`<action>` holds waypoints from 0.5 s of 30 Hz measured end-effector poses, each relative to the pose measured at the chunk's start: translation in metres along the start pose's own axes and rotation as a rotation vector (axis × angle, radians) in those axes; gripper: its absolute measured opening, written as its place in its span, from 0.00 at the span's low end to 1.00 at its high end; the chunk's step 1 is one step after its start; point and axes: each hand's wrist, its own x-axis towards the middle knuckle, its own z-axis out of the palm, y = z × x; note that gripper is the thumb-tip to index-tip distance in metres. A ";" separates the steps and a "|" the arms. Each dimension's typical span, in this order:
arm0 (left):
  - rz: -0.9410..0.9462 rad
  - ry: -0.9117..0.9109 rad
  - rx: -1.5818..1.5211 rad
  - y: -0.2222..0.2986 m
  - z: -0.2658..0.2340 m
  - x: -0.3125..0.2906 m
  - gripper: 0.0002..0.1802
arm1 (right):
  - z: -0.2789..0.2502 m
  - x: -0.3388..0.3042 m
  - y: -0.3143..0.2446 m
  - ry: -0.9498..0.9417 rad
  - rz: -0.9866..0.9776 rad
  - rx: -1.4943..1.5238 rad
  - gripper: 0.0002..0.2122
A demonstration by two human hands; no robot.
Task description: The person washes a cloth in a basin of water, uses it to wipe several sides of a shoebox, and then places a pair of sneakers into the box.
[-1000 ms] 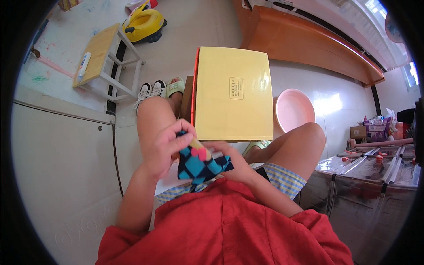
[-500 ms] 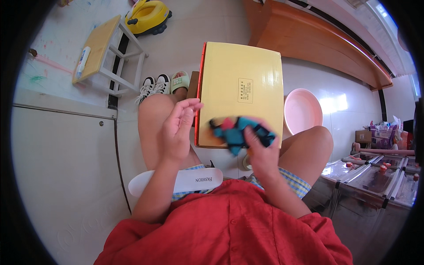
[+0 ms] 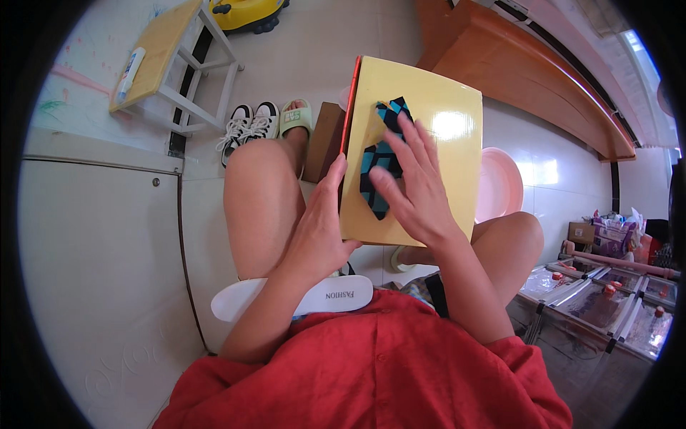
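Observation:
A yellow cardboard box (image 3: 429,93) with a red left side rests in front of me, between my knees. On its top lies a teal-and-black checked cloth piece (image 3: 377,175) with a pointed near end. My right hand (image 3: 414,182) is spread over the cloth, fingers apart; its palm and fingers hide part of it. At the box's near left corner, my left hand (image 3: 321,225) holds the edge, fingers along the red side and thumb at the front. A white insole (image 3: 271,299) with dark print lies across my lap, under my left forearm.
Beyond my left knee are black-and-white sneakers (image 3: 246,129), a brown box (image 3: 323,139) and a wooden-topped stool (image 3: 153,61) bearing a white tube (image 3: 131,74). A pink basin (image 3: 498,184) stands right of the box. Clear-lidded containers (image 3: 597,304) sit at the right.
The cloth piece has gone from my right hand's grasp to lying on the box. My right hand has opened over it. My left hand has moved onto the box's near left corner.

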 end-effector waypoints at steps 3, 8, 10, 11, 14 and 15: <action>-0.023 0.004 -0.015 -0.002 0.001 0.001 0.65 | 0.026 0.014 0.005 0.164 -0.076 -0.436 0.25; -0.038 0.016 -0.083 0.000 0.000 0.001 0.67 | 0.038 0.009 0.008 0.205 -0.095 -0.470 0.26; -0.034 0.028 -0.105 -0.003 0.002 0.000 0.67 | 0.040 0.006 0.007 0.204 -0.107 -0.470 0.26; -0.045 0.037 -0.127 -0.004 0.002 0.000 0.68 | 0.042 0.004 0.005 0.180 -0.145 -0.445 0.26; -0.043 0.043 -0.156 -0.004 0.003 -0.001 0.70 | 0.045 -0.006 -0.002 0.170 -0.213 -0.437 0.25; -0.036 0.046 -0.158 -0.004 0.003 -0.001 0.71 | 0.047 -0.010 -0.004 0.146 -0.227 -0.415 0.25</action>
